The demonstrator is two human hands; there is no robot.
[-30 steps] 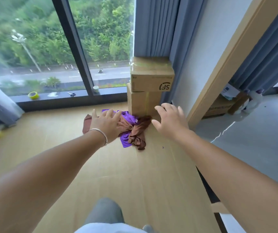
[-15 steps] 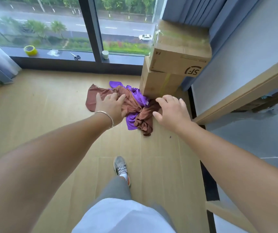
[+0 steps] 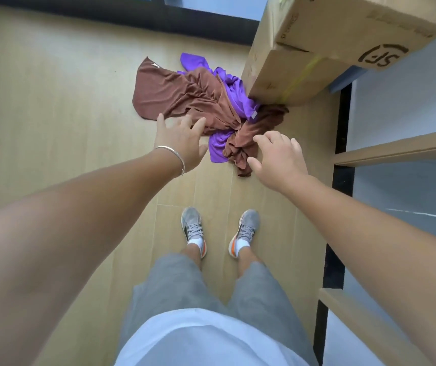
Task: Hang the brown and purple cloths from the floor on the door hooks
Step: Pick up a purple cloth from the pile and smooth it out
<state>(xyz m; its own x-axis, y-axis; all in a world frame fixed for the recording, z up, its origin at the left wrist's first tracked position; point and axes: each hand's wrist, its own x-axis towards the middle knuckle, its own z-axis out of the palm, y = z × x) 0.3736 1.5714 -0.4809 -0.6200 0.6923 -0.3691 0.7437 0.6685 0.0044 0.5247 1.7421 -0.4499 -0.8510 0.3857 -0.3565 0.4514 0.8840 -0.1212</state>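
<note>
A brown cloth [image 3: 182, 95] lies crumpled on the wooden floor, tangled with a purple cloth [image 3: 235, 93] that shows above and below it. Both reach the foot of the cardboard boxes. My left hand [image 3: 182, 142], with a silver bracelet on the wrist, hovers open over the near edge of the brown cloth. My right hand [image 3: 277, 157] is open with fingers spread, just right of the twisted brown end. Neither hand holds anything. No door hooks are in view.
Two stacked cardboard boxes [image 3: 311, 46] stand at the upper right, against the cloths. A dark window base [image 3: 132, 14] runs along the top. A wooden door frame [image 3: 396, 149] and dark threshold [image 3: 340, 154] lie to the right. My feet [image 3: 219, 231] stand just behind the cloths.
My view has tipped down and closer to the floor. Both hands have come down toward the near edge of the cloth pile. The cloths have not moved.
</note>
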